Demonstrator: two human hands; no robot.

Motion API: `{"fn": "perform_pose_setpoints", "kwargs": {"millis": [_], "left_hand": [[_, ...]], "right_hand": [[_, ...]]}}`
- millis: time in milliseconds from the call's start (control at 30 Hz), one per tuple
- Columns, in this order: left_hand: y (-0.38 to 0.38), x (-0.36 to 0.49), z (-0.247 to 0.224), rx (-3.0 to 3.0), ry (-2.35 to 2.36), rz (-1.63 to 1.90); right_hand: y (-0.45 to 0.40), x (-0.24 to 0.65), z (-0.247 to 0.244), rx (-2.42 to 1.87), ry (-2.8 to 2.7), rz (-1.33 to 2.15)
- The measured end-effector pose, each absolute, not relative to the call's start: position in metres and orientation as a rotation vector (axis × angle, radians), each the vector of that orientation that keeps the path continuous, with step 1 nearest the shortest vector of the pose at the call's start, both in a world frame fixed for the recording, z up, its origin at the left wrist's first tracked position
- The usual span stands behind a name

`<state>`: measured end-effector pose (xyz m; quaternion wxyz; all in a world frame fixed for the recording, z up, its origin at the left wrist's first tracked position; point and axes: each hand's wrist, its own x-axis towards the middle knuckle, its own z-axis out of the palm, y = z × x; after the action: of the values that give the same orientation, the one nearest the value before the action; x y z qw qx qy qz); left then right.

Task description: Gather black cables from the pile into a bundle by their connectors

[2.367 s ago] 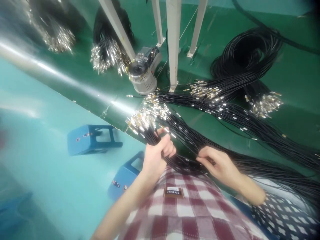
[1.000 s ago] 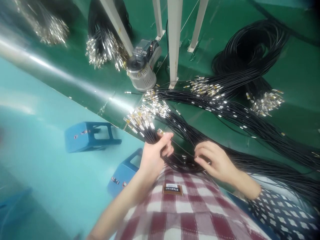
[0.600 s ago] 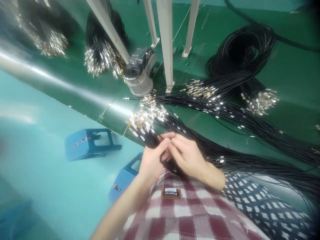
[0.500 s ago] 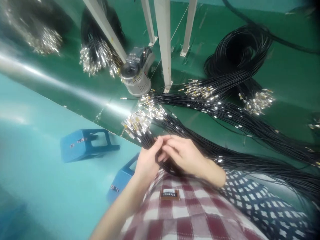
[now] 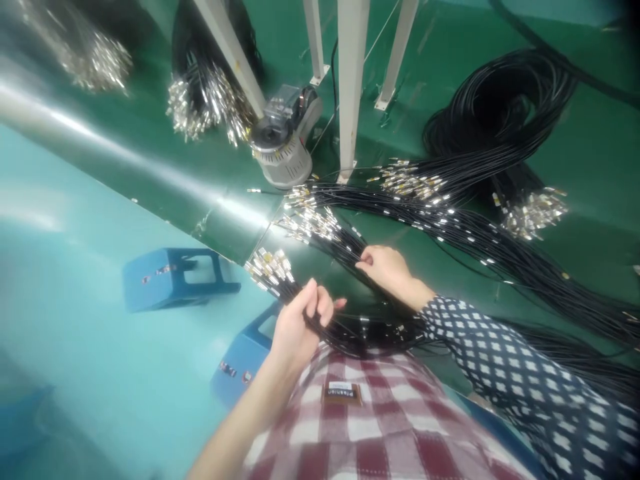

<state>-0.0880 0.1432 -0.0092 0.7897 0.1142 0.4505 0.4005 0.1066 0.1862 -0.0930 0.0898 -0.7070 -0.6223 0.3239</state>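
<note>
My left hand (image 5: pixel 303 320) is wrapped round a bundle of black cables (image 5: pixel 287 288) near its silvery, partly yellow tips, at the table's front edge. The rest of that bundle curves right in front of my checked apron. My right hand (image 5: pixel 383 267) is pinched on the near side of a second black cable bundle (image 5: pixel 345 247), whose metal tips point left. What its fingertips hold is too small to make out. Behind lies another long bundle (image 5: pixel 460 223) running to the right.
A grey-white round device (image 5: pixel 283 150) stands beside white posts (image 5: pixel 350 100) on the green table (image 5: pixel 200 207). Coiled cables (image 5: pixel 500 107) lie back right, more bundles (image 5: pixel 210 100) back left. Blue stools (image 5: pixel 173 280) stand on the floor.
My right hand has left the bundle at my left hand and moved right and away from my body to the second bundle. My left hand keeps its hold. The view has shifted slightly.
</note>
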Motion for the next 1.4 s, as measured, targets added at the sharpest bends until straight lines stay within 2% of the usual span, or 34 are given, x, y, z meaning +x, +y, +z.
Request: {"fn": "perform_pose_setpoints", "kwargs": {"millis": [167, 333, 667, 900, 1000, 1200, 1400], "left_hand": [[0.144, -0.083, -0.007, 0.269, 0.977, 0.877], [0.145, -0.073, -0.002, 0.386, 0.973, 0.943], [0.144, -0.064, 0.003, 0.445, 0.962, 0.958], [0.141, -0.058, 0.011, 0.515, 0.99, 0.823], [0.141, -0.057, 0.014, 0.494, 0.964, 0.886], [0.138, -0.057, 0.014, 0.489, 0.991, 0.887], [0.139, -0.056, 0.012, 0.54, 1.002, 0.864]], "right_hand": [[0.158, 0.128, -0.06, -2.005, -1.703, 0.933], [0.109, 0.135, -0.034, -1.63, -1.383, 1.132], [0.045, 0.135, -0.019, -1.517, -1.524, 1.065], [0.042, 0.121, -0.022, -1.456, -1.516, 1.058], [0.039, 0.126, -0.021, -1.467, -1.53, 1.073], [0.054, 0.142, -0.003, -1.395, -1.738, 1.427], [0.104, 0.1, 0.024, -1.449, -1.716, 1.09]]}}
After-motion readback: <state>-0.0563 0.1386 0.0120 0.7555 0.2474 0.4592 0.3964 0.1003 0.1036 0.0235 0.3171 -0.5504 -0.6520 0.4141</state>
